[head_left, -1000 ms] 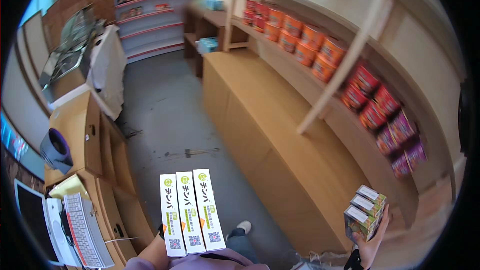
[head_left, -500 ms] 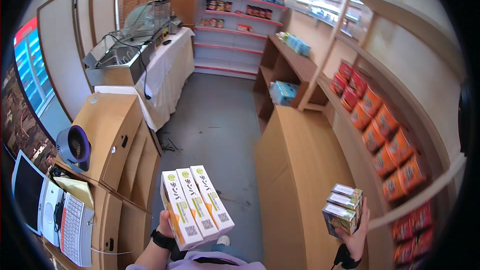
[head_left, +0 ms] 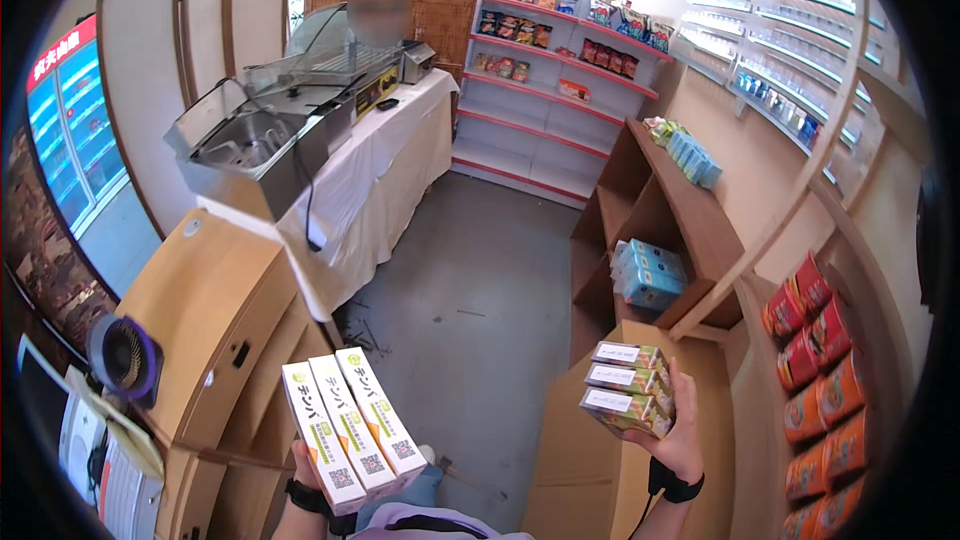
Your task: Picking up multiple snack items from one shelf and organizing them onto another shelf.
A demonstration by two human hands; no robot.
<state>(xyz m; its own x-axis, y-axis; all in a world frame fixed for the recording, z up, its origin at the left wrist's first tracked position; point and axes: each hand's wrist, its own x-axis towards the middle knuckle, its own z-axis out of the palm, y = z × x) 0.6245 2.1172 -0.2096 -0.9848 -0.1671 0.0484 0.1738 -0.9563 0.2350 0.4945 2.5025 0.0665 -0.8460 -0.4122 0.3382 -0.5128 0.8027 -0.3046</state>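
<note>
My left hand (head_left: 304, 468) is closed on the near left side of three long white boxes (head_left: 350, 430) with green and orange print, held side by side and tilted above the floor. Part of that hand is hidden behind the boxes. On the right, my right hand (head_left: 682, 432) grips three small dark green patterned boxes (head_left: 628, 390) with white top labels. Its fingers wrap around their right side and underneath. These boxes are held over a light wooden cabinet (head_left: 580, 475). Both wrists wear black bands.
A wooden desk unit (head_left: 215, 285) with a round fan (head_left: 125, 358) stands left. Beyond it, a cloth-covered table (head_left: 375, 210) bears steel cooking equipment; a person (head_left: 378, 15) is behind it. Snack shelves (head_left: 560, 90) stand at the back. Orange packets (head_left: 838, 390) line the right shelf.
The view has turned left, so the shelves and counters sit farther right. Both hands, still holding their boxes, appear farther left in the picture. The person behind the table has come into view.
</note>
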